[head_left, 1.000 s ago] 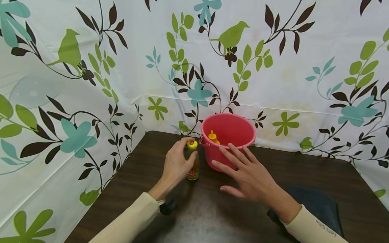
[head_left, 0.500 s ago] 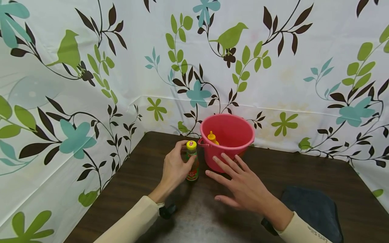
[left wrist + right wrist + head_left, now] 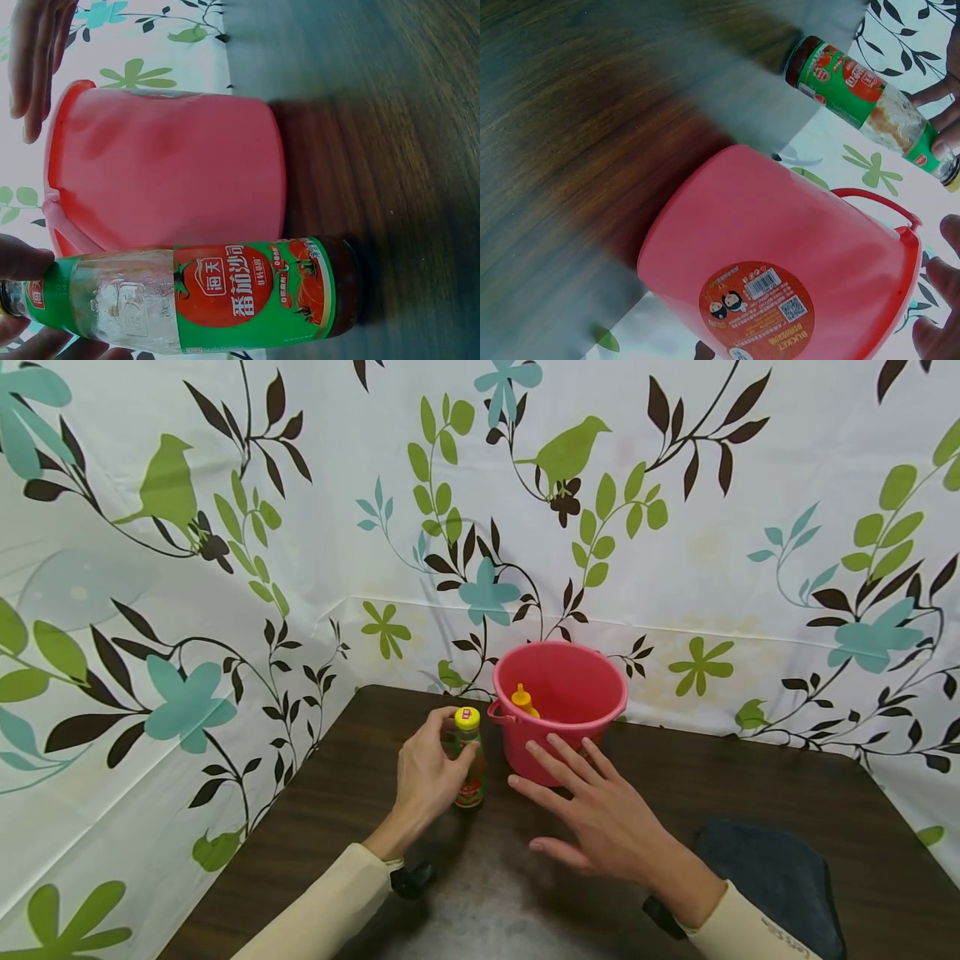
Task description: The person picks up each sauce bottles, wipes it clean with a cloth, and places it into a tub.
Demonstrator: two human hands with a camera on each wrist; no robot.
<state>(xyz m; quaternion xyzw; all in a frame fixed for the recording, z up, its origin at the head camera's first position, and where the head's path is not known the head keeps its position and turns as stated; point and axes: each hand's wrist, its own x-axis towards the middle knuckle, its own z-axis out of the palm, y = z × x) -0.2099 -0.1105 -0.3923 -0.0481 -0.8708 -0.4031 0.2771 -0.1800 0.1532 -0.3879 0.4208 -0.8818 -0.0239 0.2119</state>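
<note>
My left hand (image 3: 429,770) grips a glass ketchup bottle (image 3: 470,772) by its upper part, thumb on the near side. The bottle is upright, with a yellow cap and a green label printed with tomatoes (image 3: 225,289). Whether its base touches the table I cannot tell. Just right of it stands a pink bucket (image 3: 543,739). Inside the bucket, a yellow squeeze bottle (image 3: 522,698) shows only its nozzle and top. My right hand (image 3: 603,814) is spread in front of the bucket, fingers straight, holding nothing. An orange sticker (image 3: 756,309) is on the bucket's side.
A dark wooden table (image 3: 480,893) bears everything. At the right lies a dark, flat, cloth-like item (image 3: 772,877), partly behind the right forearm. A patterned curtain (image 3: 675,552) hangs close behind the table and along its left side.
My left hand and the ketchup bottle have shifted slightly left, widening the gap to the bucket. My right hand has moved left and lower, away from the bucket's rim.
</note>
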